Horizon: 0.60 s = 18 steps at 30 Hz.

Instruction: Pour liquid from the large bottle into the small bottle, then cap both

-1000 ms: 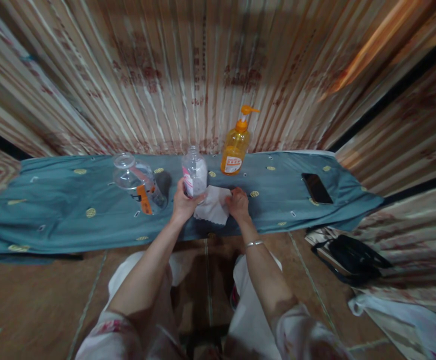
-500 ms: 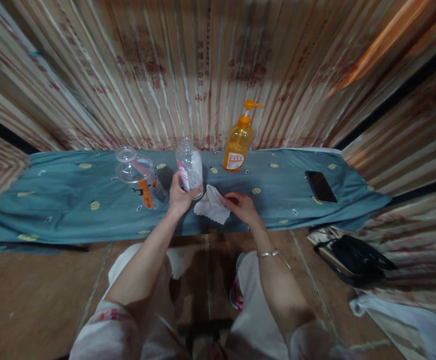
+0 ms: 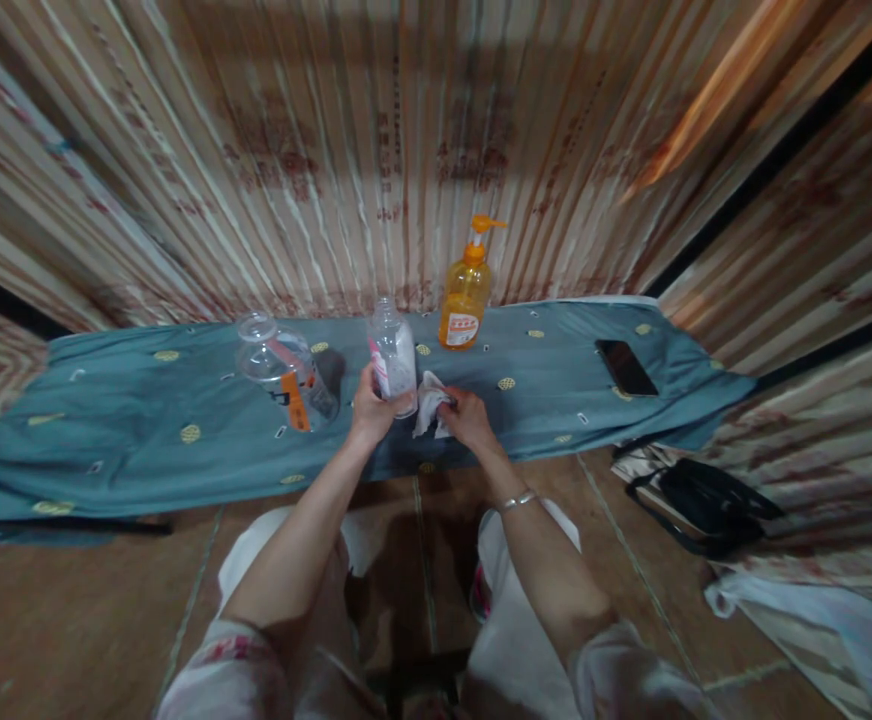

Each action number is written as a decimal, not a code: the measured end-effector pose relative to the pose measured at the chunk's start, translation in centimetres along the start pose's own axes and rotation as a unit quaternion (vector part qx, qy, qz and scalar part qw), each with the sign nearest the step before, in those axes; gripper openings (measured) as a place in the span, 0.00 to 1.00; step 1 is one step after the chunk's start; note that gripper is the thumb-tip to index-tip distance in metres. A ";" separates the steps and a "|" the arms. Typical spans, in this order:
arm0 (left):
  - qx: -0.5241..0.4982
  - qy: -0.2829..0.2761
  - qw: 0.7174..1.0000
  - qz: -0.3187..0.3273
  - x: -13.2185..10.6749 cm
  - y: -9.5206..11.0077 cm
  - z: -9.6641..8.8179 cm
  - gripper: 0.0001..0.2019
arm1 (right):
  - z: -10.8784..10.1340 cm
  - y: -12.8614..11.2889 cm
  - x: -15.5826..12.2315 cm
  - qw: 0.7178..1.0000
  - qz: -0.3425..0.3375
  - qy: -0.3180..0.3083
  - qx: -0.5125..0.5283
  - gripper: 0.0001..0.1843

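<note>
My left hand (image 3: 368, 407) is wrapped round a clear plastic bottle (image 3: 394, 354) with a pink-and-white label, standing upright on the teal cloth (image 3: 143, 420). Right beside it, my right hand (image 3: 466, 417) pinches a bunched white cloth (image 3: 428, 402) that touches the bottle's lower right side. A silver bangle sits on my right wrist. An orange pump bottle (image 3: 466, 298) stands just behind, against the curtain.
A clear glass jar (image 3: 284, 372) with an orange tag lies on its side left of my hands. A black phone (image 3: 626, 367) lies at the right end of the teal cloth. A black bag (image 3: 702, 506) and light fabric rest on the tiled floor at right. A striped curtain hangs behind.
My right hand gathered the flat white cloth into a bunch and brought it against the bottle. My left hand kept hold of the bottle.
</note>
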State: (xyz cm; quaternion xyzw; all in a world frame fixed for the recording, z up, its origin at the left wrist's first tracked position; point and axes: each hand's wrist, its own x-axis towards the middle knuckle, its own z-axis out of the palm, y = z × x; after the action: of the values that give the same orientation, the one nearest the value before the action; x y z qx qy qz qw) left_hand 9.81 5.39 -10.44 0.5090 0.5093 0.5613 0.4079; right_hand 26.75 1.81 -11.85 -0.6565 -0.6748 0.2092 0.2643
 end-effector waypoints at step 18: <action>-0.074 -0.095 0.992 -0.022 -2.8 -0.1 2.3 0.40 | -4.5 -5.8 -1.8 0.956 -0.104 0.188 0.200 0.25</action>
State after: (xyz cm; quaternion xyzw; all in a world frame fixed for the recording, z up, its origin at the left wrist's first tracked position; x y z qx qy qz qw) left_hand 12.50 3.06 -11.06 0.5174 0.4358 0.5376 0.5033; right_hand 25.11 -0.55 -4.89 -0.5437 -0.6219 0.1843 0.5326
